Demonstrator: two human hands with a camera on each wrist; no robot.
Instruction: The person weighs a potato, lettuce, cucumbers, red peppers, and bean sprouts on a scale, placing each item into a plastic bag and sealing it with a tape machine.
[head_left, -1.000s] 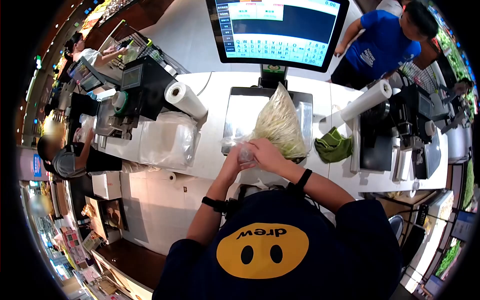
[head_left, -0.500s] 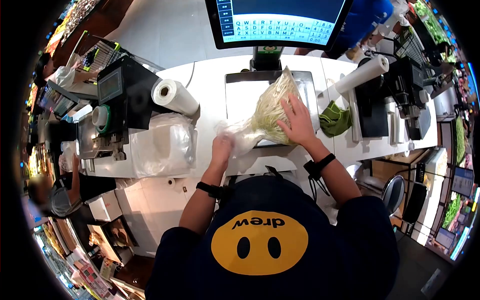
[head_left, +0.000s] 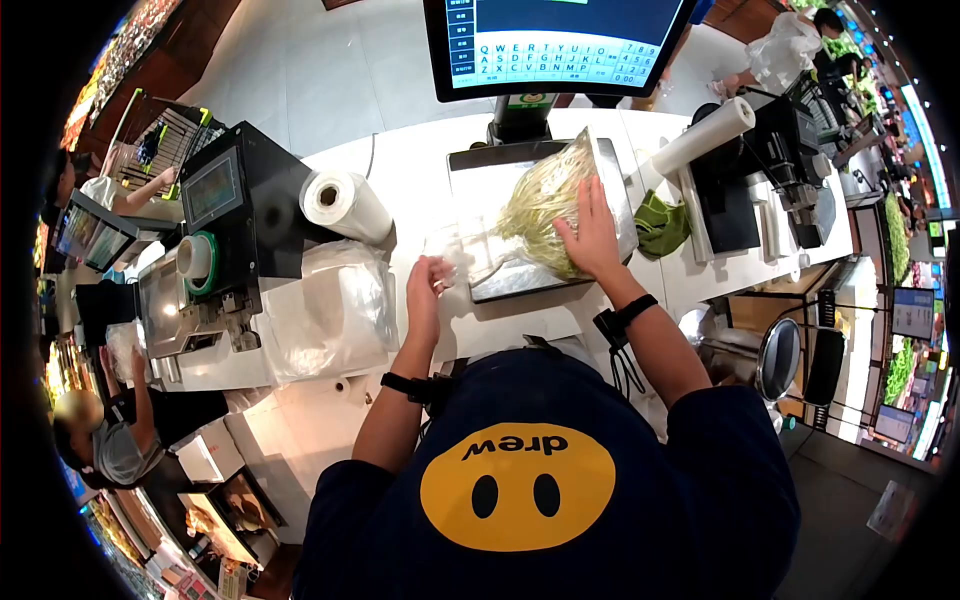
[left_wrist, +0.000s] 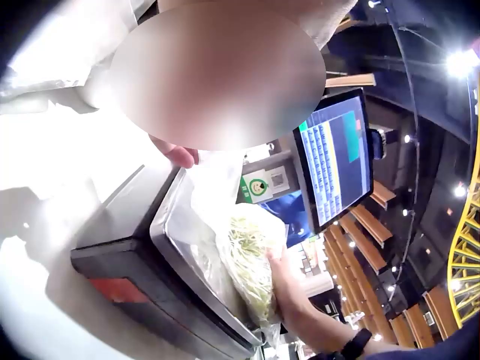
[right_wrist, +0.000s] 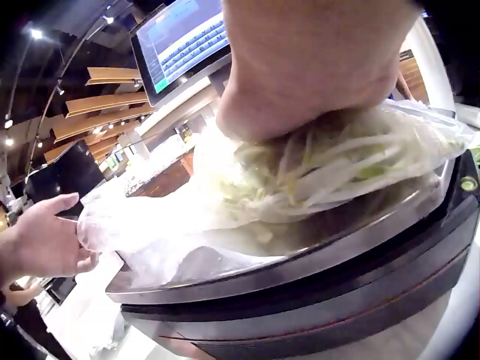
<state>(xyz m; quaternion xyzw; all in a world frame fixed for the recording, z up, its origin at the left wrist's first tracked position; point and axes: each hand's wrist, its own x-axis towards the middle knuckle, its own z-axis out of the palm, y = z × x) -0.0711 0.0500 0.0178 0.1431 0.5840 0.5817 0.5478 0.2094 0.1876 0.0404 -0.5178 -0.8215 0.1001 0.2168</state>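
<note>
A clear plastic bag of pale green, sprout-like stalks (head_left: pixel 545 215) lies on its side on the metal-topped scale (head_left: pixel 530 290). My right hand (head_left: pixel 595 235) rests on the full part of the bag with its fingers straight. In the right wrist view, the stalks (right_wrist: pixel 322 169) show below that hand. My left hand (head_left: pixel 425 295) is at the bag's loose end (head_left: pixel 465 250), left of the scale. The right wrist view shows the left hand (right_wrist: pixel 49 236) with its thumb extended and fingers loosely bent beside the plastic. A blurred patch hides most of it in the left wrist view.
Behind the scale stands a touch screen (head_left: pixel 560 50). To the left are a plastic bag roll (head_left: pixel 350 205), stacked clear bags (head_left: pixel 330 310) and a black label machine (head_left: pixel 245 200). A green cloth (head_left: pixel 662 225) and a second roll (head_left: pixel 705 135) lie to the right.
My hands were together at the bag's gathered neck. The right hand has moved onto the bag's full part; the left has drawn leftward with the loose end and its fingers have loosened.
</note>
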